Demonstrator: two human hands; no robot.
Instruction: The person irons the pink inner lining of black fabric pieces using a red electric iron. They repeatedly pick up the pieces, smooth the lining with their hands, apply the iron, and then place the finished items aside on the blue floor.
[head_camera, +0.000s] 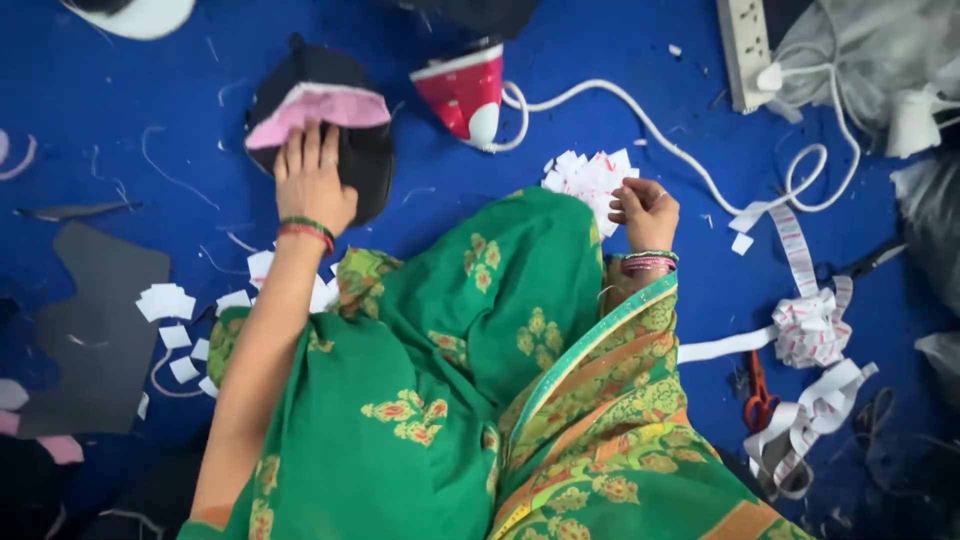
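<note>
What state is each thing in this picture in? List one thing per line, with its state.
Left hand: flat, pressing the black and pink fabric piece.
Right hand: fingers curled at the pile of white labels.
Iron: resting on the blue mat, cord attached.
Label ribbon: tangled.
Scissors: lying unused.

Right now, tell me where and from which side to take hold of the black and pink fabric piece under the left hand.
Grip the pink edge of the black and pink fabric piece, probably from the far side: it lies flat and the left hand covers the near part.
</note>
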